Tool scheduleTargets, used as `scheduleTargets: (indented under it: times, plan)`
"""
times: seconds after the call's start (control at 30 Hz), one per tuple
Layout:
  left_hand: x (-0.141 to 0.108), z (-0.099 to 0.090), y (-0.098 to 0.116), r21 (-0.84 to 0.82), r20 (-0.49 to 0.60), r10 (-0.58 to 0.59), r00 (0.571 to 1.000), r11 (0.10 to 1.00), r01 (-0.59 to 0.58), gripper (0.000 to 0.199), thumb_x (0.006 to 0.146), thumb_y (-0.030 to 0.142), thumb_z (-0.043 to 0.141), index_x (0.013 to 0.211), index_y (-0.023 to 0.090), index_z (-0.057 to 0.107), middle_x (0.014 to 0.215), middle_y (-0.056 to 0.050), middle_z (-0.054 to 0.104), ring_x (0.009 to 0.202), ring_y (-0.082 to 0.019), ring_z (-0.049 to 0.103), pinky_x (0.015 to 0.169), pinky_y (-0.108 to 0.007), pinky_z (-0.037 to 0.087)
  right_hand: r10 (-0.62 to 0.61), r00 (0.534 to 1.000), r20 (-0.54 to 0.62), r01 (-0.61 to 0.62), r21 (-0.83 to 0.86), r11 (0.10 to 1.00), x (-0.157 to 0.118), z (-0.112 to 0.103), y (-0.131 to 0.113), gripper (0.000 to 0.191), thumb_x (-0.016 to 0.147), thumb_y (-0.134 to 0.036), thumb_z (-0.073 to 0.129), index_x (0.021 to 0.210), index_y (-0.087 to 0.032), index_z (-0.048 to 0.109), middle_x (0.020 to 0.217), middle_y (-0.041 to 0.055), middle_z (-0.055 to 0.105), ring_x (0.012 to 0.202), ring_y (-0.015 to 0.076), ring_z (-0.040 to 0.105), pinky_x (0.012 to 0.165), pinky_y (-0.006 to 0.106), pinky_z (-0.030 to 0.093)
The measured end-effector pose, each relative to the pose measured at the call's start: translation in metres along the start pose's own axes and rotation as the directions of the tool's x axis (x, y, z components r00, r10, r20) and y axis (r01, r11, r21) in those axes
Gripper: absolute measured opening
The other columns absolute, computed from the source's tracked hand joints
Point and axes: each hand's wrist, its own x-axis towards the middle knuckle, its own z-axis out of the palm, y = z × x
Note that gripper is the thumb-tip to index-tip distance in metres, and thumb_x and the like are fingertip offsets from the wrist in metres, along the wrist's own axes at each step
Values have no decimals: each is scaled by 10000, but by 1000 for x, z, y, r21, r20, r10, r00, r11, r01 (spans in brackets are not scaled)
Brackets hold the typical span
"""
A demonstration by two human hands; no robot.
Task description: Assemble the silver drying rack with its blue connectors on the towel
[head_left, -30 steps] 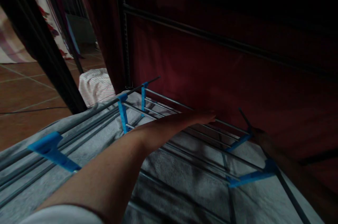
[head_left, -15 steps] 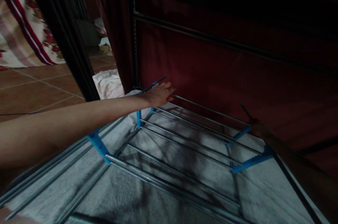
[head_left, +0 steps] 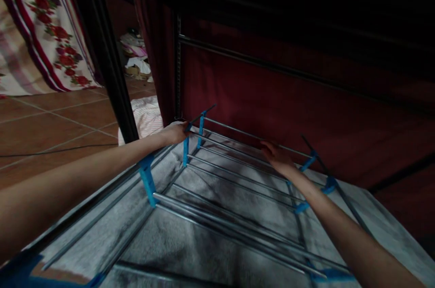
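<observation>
A rack of thin metal rods (head_left: 234, 174) with blue plastic connectors (head_left: 186, 150) lies on a grey fleecy cover. At its far left corner my left hand (head_left: 177, 133) is closed around the blue connector and dark rod end there. My right hand (head_left: 277, 156) reaches over the rack's right part, beside the far top rods, with its fingers stretched out to the left. Whether those fingers touch a rod is hard to see in the dim light. Two more rods stick up past the far corners.
A black metal frame post (head_left: 102, 52) rises at the left, and a crossbar (head_left: 238, 52) runs along a dark red curtain (head_left: 238, 93). Past the post are a tiled floor (head_left: 61, 129), a floral cloth (head_left: 61, 43) and a striped white cloth (head_left: 146, 118).
My left hand has moved left and down from above the rods onto the far left connector. My right hand has left the far right corner and moved left over the rods. The view has shifted slightly.
</observation>
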Motion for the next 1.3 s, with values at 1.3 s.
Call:
scheduleTargets:
  times: [1.3]
  plan:
    - [-242,131,154,-34,-527,589,613,706,-708,619,896,110,447,1473,329,410,1278,-50,654,1167,-200,626,978,-310,537,370,915,161,-386,77,919,-288,154,-103,577,878,-77,429,1420,-260,506,1394,81,561,1286,277,493,1134,490,329]
